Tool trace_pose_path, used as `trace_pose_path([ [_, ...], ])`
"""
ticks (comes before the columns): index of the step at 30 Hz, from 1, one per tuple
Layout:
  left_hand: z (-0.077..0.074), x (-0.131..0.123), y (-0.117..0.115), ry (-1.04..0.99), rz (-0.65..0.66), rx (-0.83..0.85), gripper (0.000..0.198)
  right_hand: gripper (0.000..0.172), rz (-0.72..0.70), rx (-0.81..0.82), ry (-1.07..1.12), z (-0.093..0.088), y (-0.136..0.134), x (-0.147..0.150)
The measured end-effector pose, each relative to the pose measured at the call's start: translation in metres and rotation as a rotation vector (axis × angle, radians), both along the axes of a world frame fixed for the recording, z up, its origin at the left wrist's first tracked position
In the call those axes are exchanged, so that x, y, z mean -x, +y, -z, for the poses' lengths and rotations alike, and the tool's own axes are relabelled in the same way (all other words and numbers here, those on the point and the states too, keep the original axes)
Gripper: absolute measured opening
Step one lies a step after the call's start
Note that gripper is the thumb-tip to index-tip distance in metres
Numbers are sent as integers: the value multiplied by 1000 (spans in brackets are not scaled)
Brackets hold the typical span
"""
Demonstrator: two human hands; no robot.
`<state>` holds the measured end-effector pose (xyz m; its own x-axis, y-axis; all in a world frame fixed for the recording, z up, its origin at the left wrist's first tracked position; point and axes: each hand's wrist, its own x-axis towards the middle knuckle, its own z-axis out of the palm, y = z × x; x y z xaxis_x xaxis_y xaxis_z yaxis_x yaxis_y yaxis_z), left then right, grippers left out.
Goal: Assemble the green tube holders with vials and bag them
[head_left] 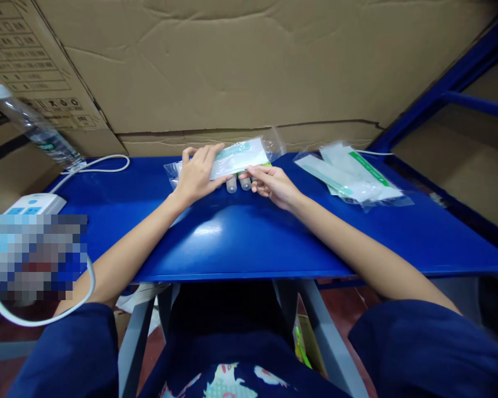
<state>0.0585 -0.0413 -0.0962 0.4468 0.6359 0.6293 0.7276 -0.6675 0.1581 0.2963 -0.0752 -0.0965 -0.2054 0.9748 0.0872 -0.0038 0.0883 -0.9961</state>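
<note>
A clear plastic packet (244, 156) with a white and pale green card inside is between my two hands over the blue table. My left hand (197, 174) grips its left part, with the fingers over the top and the thumb along the near edge. My right hand (276, 185) pinches the near edge at the right between thumb and forefinger, the other fingers curled. Rounded clear ends, perhaps of small tubes (231, 184), poke out below the packet; the rest of them is hidden. A bit of yellow-green shows beside my right fingertips.
Several similar packets (352, 174) lie overlapped on the right of the blue table (240, 243). On the left are a white power strip (45, 203), a looped white cable (92, 276) and a leaning plastic bottle (37, 130). Cardboard (232, 72) walls off the back.
</note>
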Motion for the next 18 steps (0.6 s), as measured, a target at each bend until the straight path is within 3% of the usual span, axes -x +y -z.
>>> trace_pose_path([
  [2, 0, 5, 4, -22, -20, -6, 78, 56, 78, -116, -146, 0, 6, -10],
  [5, 1, 14, 11, -41, -40, -4, 76, 38, 327, -361, -449, 5, 20, -29],
  [7, 2, 20, 16, -35, -55, 13, 75, 33, 390, -445, -631, 12, 31, -40],
  [10, 2, 25, 19, 2, -89, 47, 73, 29, 308, -442, -855, 23, 45, -54],
  [13, 0, 25, 16, 62, -128, 75, 68, 37, 222, -432, -1005, 28, 52, -63],
  [18, -3, 23, 12, 163, -127, 101, 76, 51, 269, -400, -1140, 30, 55, -74],
])
